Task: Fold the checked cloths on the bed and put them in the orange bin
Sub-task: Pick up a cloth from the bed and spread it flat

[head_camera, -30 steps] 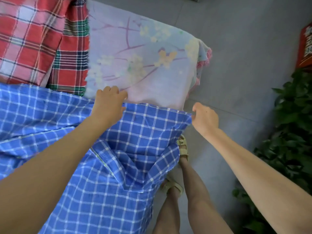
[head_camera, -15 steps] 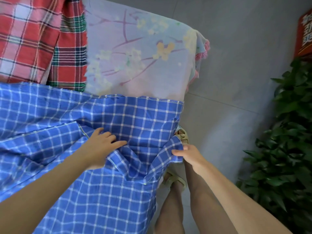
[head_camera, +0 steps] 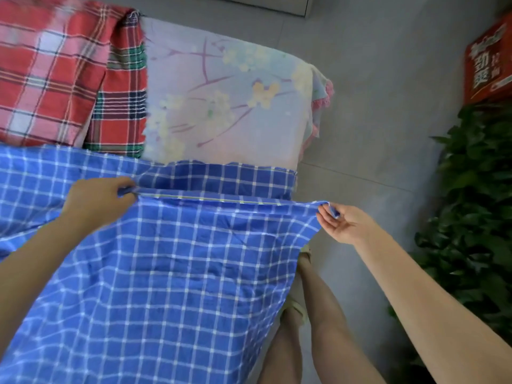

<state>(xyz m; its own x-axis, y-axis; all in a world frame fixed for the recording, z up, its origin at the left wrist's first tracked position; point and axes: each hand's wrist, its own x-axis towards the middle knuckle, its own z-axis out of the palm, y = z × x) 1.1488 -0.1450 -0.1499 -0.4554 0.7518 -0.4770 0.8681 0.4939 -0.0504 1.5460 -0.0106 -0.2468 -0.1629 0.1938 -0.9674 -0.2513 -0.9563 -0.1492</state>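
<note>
Presently the task is judged at an early stage. The blue checked cloth (head_camera: 180, 273) lies across the near end of the bed (head_camera: 235, 120), with one hem drawn taut between both hands above a lower layer: a first fold under way, not complete. The left hand (head_camera: 97, 200) pinches the hem. The right hand (head_camera: 343, 223) pinches its corner, other fingers loose. The red checked cloths (head_camera: 50, 70) lie further up the bed, apart from both hands. The orange bin is not in view.
</note>
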